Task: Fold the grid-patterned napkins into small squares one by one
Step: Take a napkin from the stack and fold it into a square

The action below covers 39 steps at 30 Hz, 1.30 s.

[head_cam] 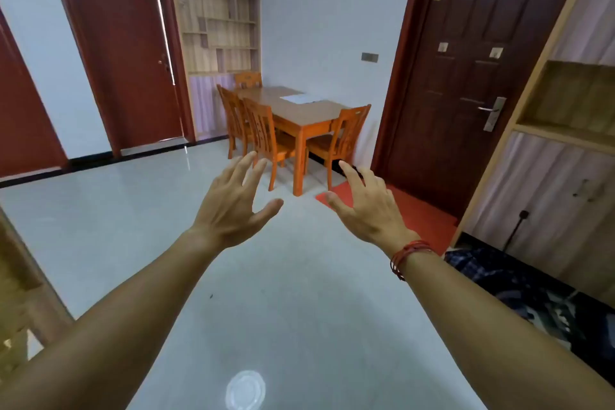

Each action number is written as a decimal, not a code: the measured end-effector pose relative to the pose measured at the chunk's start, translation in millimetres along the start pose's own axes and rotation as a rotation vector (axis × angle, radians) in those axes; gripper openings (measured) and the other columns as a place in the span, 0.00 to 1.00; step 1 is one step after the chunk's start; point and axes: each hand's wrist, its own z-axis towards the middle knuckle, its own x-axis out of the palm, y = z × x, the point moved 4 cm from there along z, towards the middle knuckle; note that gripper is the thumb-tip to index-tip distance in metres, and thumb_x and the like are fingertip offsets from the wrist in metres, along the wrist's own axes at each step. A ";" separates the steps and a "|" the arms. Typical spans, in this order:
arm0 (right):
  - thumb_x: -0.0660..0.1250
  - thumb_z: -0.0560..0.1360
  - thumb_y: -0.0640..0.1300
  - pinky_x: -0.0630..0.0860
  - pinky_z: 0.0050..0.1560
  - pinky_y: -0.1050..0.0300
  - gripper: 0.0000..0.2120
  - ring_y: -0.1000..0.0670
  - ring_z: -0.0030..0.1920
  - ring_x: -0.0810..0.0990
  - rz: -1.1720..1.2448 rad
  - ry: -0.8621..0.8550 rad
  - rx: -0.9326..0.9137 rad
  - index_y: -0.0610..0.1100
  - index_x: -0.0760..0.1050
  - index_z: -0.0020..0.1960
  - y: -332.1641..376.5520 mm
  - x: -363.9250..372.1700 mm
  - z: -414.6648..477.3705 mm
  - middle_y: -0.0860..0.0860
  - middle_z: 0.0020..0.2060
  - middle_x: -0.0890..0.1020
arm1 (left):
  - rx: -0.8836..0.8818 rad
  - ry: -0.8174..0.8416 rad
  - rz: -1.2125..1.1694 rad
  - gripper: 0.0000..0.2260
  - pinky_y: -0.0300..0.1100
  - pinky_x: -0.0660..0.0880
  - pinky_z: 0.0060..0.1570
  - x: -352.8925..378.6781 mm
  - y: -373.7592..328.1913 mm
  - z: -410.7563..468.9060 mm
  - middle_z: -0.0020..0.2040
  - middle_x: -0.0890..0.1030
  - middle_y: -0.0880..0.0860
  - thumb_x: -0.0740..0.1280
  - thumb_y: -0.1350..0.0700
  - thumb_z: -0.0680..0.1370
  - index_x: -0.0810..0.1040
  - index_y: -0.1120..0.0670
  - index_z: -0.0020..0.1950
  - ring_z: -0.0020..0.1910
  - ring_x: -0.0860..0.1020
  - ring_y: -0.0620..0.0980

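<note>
Left hand [233, 206] and right hand [369, 210] hang spread, empty. Far beyond them, a pale sheet [297, 98], perhaps napkins, lies on a table [311, 112]: probably light, limp; pinch corners.

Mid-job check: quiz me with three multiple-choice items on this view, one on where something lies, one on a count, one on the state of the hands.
1. The pale sheet lies:
A. on the wooden table
B. on the floor
C. on a shelf

2. How many chairs stand at that table?
A. two
B. four
C. six

3. The left hand and right hand are:
A. each gripping a napkin
B. open, fingers spread, holding nothing
C. clenched in fists

Answers:
1. A, the sheet rests flat on the tabletop.
2. B, two stand along the left side, one at the far end, one on the right.
3. B, the fingers are straight and apart, with nothing in them.
</note>
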 end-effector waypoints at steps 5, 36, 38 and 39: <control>0.53 0.76 0.67 0.65 0.65 0.44 0.32 0.43 0.70 0.64 -0.024 0.062 0.029 0.56 0.53 0.76 -8.3 50.5 48.1 0.46 0.72 0.63 | -0.052 0.027 0.002 0.37 0.56 0.62 0.71 39.6 46.1 33.3 0.77 0.61 0.57 0.50 0.32 0.76 0.60 0.54 0.77 0.77 0.57 0.57; 0.53 0.77 0.64 0.67 0.62 0.45 0.29 0.43 0.67 0.66 0.012 0.158 0.041 0.55 0.55 0.75 -126.8 308.3 488.0 0.48 0.69 0.65 | -0.093 0.118 0.011 0.38 0.53 0.61 0.72 304.0 289.1 414.1 0.78 0.59 0.55 0.49 0.31 0.76 0.59 0.54 0.78 0.77 0.57 0.54; 0.52 0.77 0.64 0.68 0.62 0.44 0.29 0.43 0.68 0.67 0.015 0.161 0.035 0.55 0.55 0.75 -141.0 321.9 523.3 0.48 0.69 0.65 | -0.100 0.126 0.021 0.37 0.53 0.60 0.73 321.6 299.8 443.2 0.78 0.59 0.55 0.49 0.31 0.76 0.58 0.54 0.78 0.77 0.56 0.54; 0.52 0.77 0.64 0.67 0.62 0.43 0.29 0.42 0.68 0.66 0.015 0.164 0.038 0.55 0.56 0.75 -146.4 327.5 538.3 0.47 0.70 0.65 | -0.100 0.129 0.024 0.37 0.53 0.60 0.73 328.6 304.7 456.0 0.79 0.58 0.54 0.50 0.31 0.76 0.58 0.53 0.78 0.77 0.56 0.54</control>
